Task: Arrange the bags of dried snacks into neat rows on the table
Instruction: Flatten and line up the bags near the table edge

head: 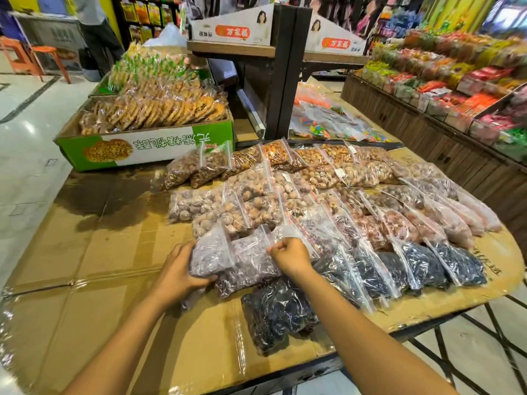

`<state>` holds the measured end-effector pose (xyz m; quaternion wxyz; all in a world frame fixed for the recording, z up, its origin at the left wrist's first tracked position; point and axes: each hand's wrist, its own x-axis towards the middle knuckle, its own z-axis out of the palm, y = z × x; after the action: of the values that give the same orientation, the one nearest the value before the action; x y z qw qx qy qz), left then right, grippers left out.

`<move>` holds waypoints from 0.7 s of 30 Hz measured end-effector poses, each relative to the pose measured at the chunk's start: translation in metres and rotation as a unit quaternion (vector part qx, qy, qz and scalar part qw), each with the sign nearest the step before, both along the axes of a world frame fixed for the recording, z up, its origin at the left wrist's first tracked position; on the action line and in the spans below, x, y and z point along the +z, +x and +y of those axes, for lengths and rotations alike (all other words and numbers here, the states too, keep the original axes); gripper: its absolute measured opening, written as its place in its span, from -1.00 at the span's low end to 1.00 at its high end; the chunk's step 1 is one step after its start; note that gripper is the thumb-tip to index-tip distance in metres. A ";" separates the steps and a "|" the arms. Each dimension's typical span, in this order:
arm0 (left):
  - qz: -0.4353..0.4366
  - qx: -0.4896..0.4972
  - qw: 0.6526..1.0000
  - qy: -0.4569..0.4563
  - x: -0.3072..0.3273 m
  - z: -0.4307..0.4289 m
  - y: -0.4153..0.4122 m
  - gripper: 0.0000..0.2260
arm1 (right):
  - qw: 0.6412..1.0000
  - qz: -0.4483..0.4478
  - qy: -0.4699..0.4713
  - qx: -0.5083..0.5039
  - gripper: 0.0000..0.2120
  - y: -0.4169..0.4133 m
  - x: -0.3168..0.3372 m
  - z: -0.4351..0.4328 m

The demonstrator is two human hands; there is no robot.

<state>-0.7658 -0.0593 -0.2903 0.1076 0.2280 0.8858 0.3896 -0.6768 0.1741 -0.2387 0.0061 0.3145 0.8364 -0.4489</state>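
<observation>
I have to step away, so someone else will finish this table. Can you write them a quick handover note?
Left hand grips a bag of purplish dried fruit at the front row's left end. Right hand pinches the zip edge of the neighbouring bag.
Done: most bags lie in overlapping rows, light nuts at the back, dark fruit in front.
Left: settle these two bags, then place the loose dark bag lying near the table edge.

Your one head camera looks forward and down, close over the worktop (85, 266), wide enough to catch shelves (456, 81) on the right and floor (25, 155) on the left.
</observation>
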 end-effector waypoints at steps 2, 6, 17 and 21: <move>0.007 0.038 0.995 0.087 0.001 0.005 0.005 -0.16 | 0.999 0.045 -0.020 -0.015 -0.78 -0.003 0.001 -0.001; 0.048 0.028 0.993 0.102 0.001 0.025 0.017 -0.04 | 0.989 0.138 0.045 0.025 -0.81 0.001 0.010 -0.009; -0.010 -0.034 0.998 -0.059 -0.008 0.014 0.010 0.08 | 0.991 0.055 0.108 0.058 -0.85 0.006 -0.014 0.008; -0.020 -0.028 0.996 -0.085 -0.002 0.021 0.014 0.11 | 0.993 0.052 0.092 0.047 -0.87 0.007 -0.013 0.009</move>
<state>-0.7521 -0.0386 -0.2925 0.1552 0.2351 0.9065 0.3146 -0.6700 0.1826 -0.2519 -0.0455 0.2500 0.8872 -0.3851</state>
